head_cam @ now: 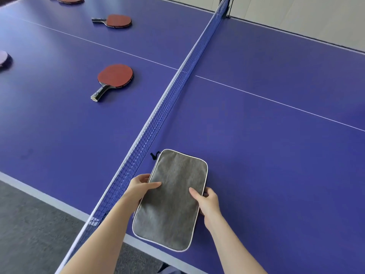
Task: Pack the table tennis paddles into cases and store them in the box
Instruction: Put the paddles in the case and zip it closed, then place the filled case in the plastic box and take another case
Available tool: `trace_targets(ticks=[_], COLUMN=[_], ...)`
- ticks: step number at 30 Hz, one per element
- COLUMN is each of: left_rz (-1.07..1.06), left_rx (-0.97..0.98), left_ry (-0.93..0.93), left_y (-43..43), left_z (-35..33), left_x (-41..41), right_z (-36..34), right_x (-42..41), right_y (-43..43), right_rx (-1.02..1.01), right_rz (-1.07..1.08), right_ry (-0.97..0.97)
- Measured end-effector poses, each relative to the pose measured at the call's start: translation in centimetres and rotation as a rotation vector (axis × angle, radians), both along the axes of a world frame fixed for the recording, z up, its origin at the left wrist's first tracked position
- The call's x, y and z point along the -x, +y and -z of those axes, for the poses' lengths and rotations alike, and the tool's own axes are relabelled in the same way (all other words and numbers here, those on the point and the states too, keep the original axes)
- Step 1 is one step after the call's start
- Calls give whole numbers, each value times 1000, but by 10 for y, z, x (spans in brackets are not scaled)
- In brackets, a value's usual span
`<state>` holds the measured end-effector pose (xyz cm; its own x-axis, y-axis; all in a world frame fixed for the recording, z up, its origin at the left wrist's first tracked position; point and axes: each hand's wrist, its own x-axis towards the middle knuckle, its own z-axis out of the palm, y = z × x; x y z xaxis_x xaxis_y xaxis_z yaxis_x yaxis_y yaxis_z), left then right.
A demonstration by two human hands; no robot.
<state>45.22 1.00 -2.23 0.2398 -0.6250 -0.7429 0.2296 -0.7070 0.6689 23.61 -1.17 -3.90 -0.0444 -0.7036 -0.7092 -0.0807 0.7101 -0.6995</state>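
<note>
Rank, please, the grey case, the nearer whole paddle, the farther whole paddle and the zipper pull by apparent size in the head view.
1. grey case, closest to the camera.
2. nearer paddle.
3. farther paddle, probably the same real size, only farther away.
4. zipper pull.

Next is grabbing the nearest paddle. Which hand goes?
Left, probably. The left hand grips the case edge beside the net, and the paddle lies across the net on that side. The right hand holds the opposite edge, farther away.
</note>
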Motion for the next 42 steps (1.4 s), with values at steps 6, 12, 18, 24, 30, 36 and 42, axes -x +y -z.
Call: trace_targets(ticks=[6,12,18,24,30,36,42], left_rz=[51,111,150,349,959,1288,1474], left_rx=[-21,-39,-37,112,311,326,426], left_ry=[-128,-230,-316,-798,-1184,-1259,-1260], left_y=[-10,-13,-13,-7,-20,-33,-36], left_z=[2,7,12,4,-14,-34,-58], left_x=[-8,-10,-9,19,70,129,209], right_z=[6,8,5,-4,-22,-42,-66], right_x=[-11,-17,-14,5,45,105,193], right_y=[-2,-3,1,8,15,17,29], right_rx=[29,52,105,209,402,449,413], right_rz=[-46,-35,-60,-199,-485,-708,-650], right_ry=[122,216,275,365,613,901,1059])
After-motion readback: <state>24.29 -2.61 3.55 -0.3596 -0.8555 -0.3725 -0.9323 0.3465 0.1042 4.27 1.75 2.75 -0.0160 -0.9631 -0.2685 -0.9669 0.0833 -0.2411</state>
